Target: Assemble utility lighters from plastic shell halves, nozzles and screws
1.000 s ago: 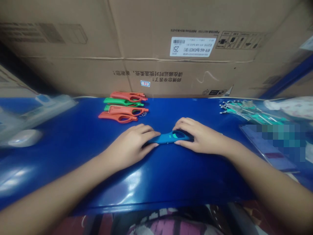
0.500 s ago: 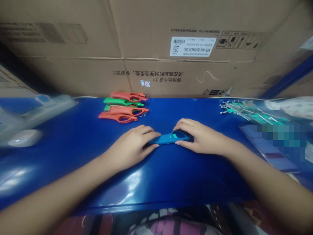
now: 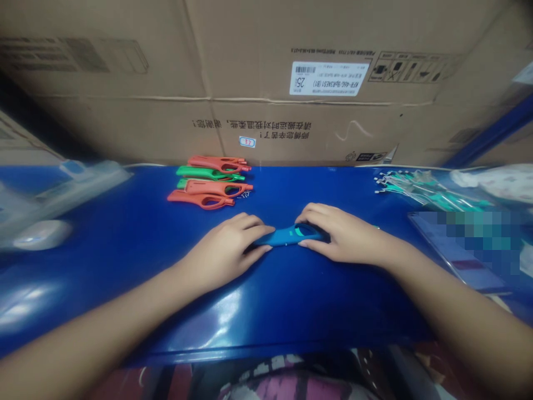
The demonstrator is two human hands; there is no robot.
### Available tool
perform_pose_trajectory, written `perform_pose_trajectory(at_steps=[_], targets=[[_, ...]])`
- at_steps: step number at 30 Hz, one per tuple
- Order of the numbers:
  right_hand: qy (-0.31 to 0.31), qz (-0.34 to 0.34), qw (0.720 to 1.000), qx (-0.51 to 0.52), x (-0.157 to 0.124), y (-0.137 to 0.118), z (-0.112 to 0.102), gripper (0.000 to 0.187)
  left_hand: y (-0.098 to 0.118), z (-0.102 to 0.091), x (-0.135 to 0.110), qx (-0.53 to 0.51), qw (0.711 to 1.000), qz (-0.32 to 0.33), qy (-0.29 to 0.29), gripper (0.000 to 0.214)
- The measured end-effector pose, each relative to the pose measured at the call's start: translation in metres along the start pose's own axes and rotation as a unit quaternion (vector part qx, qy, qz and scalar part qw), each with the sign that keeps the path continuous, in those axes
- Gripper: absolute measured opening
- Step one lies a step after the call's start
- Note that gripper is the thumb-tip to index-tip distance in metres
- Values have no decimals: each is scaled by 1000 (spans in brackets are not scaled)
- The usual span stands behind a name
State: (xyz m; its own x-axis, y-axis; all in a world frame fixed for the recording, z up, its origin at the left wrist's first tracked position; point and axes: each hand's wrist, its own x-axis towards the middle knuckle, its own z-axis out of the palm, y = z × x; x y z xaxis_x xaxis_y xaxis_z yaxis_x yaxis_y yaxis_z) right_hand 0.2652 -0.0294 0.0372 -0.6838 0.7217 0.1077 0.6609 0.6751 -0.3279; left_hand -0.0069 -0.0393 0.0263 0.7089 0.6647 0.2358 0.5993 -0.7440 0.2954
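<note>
Mid-table, btwn the two hands, lies a blue plastic handle-shaped casing w/ a loop opening and small bright-green marks (image 3: 285, 237), long axis running roughly L to R, R end slightly farther from the person. Can't tell if its underside touches the glossy dark-blue tabletop (image 3: 300, 305) or sits just above.

Bare left hand (image 3: 225, 245) is at the casing's L end: thumb on near edge, fingers over far edge, pinching that end btwn them; the tip is hidden in the grip. Bare right hand (image 3: 343, 233) has the R (loop) end, thumb along near side, fingers curled round far side, so it's closed on the casing too; the extreme R end is covered by the hand. Mid part shows btwn the two grips, loop nearer the R hand.

Beyond the L hand, a bit farther back: a row of orange and green plastic casings w/ loop openings (image 3: 207, 198), side by side, partly overlapping, tiny slim bits (image 3: 245, 194) by their R side. Far R: teal parts w/ white-tipped wires (image 3: 416, 186), apart from the R hand; nearer, a flat bluish rectangular item, partly pixelated (image 3: 458, 264). Far L: smooth white rounded object (image 3: 44, 235), blurry. Brown cardboard w/ upside-down print (image 3: 145, 128) stands along the back.
</note>
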Motion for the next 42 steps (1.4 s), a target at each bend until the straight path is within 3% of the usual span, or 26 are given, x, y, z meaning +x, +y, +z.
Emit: perform_pose_trajectory(at_steps=[10,18,26,32,39,42], targets=[[-10,50,999,-7,1,-4,2,32,3,3,2,39,999,2,-6,32],[-5,0,991,-132,1,-12,6,31,14,1,2,169,985,20,-22,34],[54,-60,991,-111,1,-7,8,29,-7,4,1,121,990,56,50,33],[105,-96,982,-127,-4,-10,6,27,-4,2,-1,91,989,76,90,30],[85,-60,991,-87,-1,-11,4,23,-1,0,1,97,990,53,91,26],[106,-31,992,-56,-1,-7,-1,22,-4,-2,2,96,990,43,97,25]])
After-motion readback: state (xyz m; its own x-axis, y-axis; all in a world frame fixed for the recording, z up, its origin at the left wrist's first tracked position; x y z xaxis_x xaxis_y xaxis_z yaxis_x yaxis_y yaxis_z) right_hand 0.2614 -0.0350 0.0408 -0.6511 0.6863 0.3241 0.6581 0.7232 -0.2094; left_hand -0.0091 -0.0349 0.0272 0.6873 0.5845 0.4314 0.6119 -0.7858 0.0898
